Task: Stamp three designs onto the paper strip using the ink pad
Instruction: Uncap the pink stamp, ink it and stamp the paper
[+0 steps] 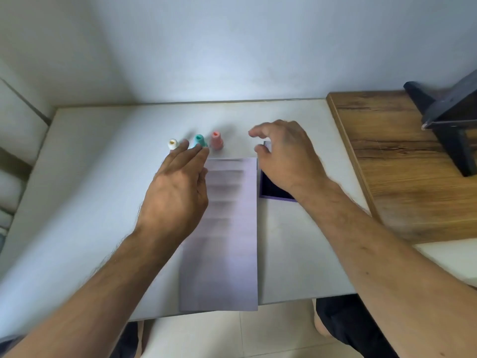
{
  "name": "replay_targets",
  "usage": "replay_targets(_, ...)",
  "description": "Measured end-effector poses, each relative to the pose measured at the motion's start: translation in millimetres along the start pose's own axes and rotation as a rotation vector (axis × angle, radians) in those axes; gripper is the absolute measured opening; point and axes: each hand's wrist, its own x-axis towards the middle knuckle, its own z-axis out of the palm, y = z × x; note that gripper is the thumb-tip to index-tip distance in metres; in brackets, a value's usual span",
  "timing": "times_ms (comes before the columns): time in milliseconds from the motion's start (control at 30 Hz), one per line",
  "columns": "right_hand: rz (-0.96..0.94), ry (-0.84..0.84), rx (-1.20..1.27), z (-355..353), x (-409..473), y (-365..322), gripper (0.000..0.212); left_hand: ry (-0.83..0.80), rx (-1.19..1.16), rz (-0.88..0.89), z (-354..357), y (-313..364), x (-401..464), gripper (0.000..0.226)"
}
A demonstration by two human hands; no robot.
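Observation:
A long pale lined paper strip (227, 241) lies lengthwise down the middle of the white table (90, 202). Three small stamps stand in a row beyond its far end: a white one (172, 144), a teal one (199, 140) and a pink one (216, 140). The ink pad (268, 186), dark in a purple case, lies just right of the strip. My left hand (175, 192) hovers open over the strip's left edge, its fingertips near the white and teal stamps. My right hand (286, 156) is open above the ink pad and hides much of it.
A wooden board (392, 161) adjoins the table on the right, with a dark stand (449, 117) on it. A wall runs close behind the table. My knees and the floor show below the table's near edge. The picture is blurred by motion.

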Motion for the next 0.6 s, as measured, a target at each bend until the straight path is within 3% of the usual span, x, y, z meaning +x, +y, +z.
replay_targets(200, -0.056, -0.072, -0.092, 41, 39, -38, 0.037, 0.065, -0.025, -0.043, -4, -10, 5, 0.040)
replay_targets(400, 0.000, -0.076, -0.193, 55, 49, -45, 0.022, 0.102, -0.076, -0.098, -16, -21, 10, 0.043)
replay_targets(467, 0.084, -0.001, -0.018, 48, 44, -50, 0.013, 0.101, -0.136, -0.179, -24, -22, 9, 0.046)
replay_targets(533, 0.203, 0.034, 0.333, 36, 32, -63, 0.013, 0.091, -0.226, -0.267, -31, -23, 6, 0.050)
replay_targets(600, 0.316, -0.074, 0.627, 23, 13, -79, 0.014, 0.056, -0.406, -0.331, -38, -23, 3, 0.054)
